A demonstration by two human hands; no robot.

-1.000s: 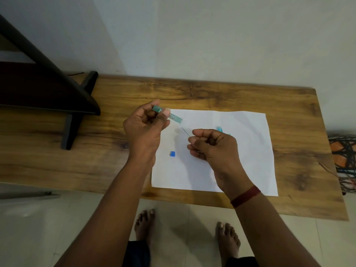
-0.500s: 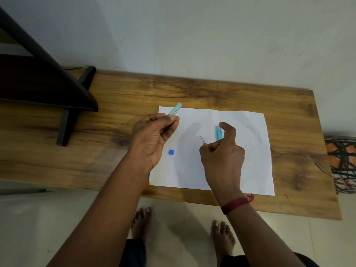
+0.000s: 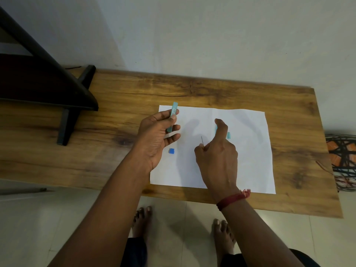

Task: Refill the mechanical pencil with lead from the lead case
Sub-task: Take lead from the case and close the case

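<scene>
My left hand holds a teal translucent lead case upright over the far left corner of the white paper. My right hand pinches a thin dark lead between thumb and fingers, its tip pointing away from me. That hand's index finger stretches out over a teal mechanical pencil lying on the paper, which it mostly hides. A small blue cap lies on the paper below my left hand.
The paper lies on a wooden table against a pale wall. A dark wooden stand occupies the table's left end. A woven basket stands beyond the right edge. My bare feet are on the tiled floor below.
My left hand swung the lead case from pointing right to upright. My right hand pulled the lead free, turned palm down and stretched its index finger over the pencil.
</scene>
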